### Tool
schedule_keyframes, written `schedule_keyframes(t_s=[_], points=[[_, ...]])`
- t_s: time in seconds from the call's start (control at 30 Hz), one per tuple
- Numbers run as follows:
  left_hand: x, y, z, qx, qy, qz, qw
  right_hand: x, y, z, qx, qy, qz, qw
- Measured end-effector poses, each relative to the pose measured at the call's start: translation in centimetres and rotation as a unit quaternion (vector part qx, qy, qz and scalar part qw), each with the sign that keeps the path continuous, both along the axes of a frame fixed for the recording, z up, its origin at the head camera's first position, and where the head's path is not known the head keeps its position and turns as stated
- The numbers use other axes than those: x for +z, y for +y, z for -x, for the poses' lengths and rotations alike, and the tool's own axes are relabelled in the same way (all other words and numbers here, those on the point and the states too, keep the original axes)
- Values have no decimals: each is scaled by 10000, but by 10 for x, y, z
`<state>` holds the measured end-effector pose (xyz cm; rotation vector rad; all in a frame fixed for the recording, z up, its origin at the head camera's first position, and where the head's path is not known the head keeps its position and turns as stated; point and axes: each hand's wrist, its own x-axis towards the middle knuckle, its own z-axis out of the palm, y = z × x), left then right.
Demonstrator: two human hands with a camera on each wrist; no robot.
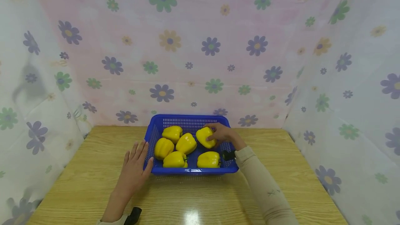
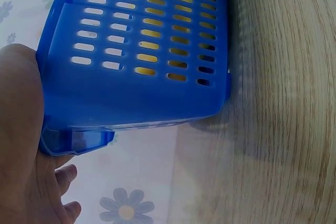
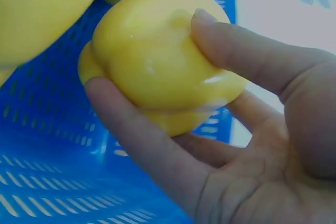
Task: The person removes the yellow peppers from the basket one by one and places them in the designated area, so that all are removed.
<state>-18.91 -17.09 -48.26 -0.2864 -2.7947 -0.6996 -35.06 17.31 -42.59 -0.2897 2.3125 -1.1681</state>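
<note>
A blue perforated plastic basket (image 1: pixel 162 171) stands on the wooden table and holds several yellow bell peppers (image 1: pixel 186 144). My right hand (image 1: pixel 222 133) reaches in from the right and grips one yellow bell pepper (image 3: pixel 157 56) near the back right, its thumb on one side and fingers curled around the other. Another pepper (image 1: pixel 208 159) lies in front of that hand, by the near wall. My left hand (image 1: pixel 133 169) rests against the left rim with its fingers straight. In the left wrist view, the basket's slotted wall (image 2: pixel 121 98) hides part of that hand.
The wooden table (image 1: pixel 103 148) extends on both sides of the basket and in front. Behind it hangs a flower-patterned sheet (image 1: pixel 187 79), close to the basket's far rim, with similar sheets at left and right.
</note>
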Motion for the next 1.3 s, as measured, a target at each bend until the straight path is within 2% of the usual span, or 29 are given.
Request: schedule_keyframes(t_s=[0.33,0.67,0.97,1.3], points=[[-1,0,0,-26,-10,-89,10000,23,-6,-20,-12,555,-73,9984],[-3,0,1,-32,-4,-159,9999,44,-5,-50,140,1036,354,9939],[-2,-1,1,-55,0,-166,9998,40,3,-71,113,1253,641,9900],[-2,-1,2,-30,12,-57,10000,37,14,-97,53,1363,1231,9830]])
